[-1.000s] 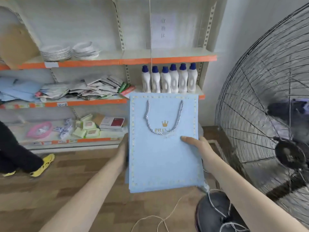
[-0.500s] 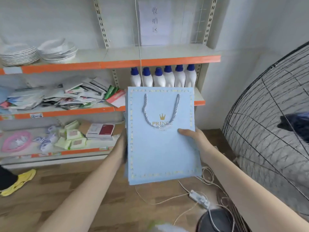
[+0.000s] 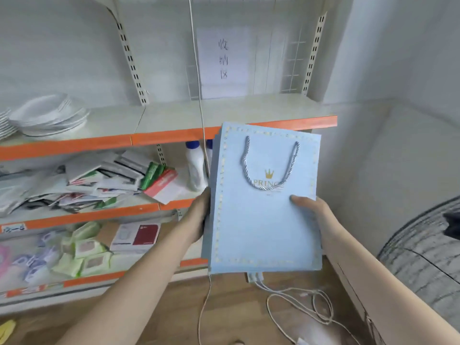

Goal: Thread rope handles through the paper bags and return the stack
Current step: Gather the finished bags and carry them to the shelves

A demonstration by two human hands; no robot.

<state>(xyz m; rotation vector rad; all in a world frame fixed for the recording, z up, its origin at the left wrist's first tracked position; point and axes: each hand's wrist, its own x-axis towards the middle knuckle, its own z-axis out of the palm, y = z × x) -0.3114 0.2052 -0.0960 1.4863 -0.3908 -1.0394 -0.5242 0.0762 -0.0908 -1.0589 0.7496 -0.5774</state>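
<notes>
I hold a stack of flat light-blue paper bags [image 3: 263,230] upright in front of the shelving, its top edge reaching the orange lip of the upper shelf [image 3: 174,115]. The front bag has a gold dotted border, a gold crown print and a grey twisted rope handle [image 3: 270,168] hanging in a loop. My left hand [image 3: 199,217] grips the stack's left edge, with its fingers hidden behind the bags. My right hand [image 3: 312,215] grips the right edge, thumb lying on the front face.
White plates [image 3: 47,118] sit on the upper shelf's left part. White bottles with blue caps [image 3: 196,165] stand behind the bags on the middle shelf beside scattered packets [image 3: 94,180]. A thin cord [image 3: 199,95] hangs down. A large fan grille [image 3: 423,265] is at right, with cables [image 3: 298,302] on the floor.
The stack has risen and shifted right, from in front of the bottle row up to the upper shelf's edge. Both hands keep the same hold. The view has turned away from the fan.
</notes>
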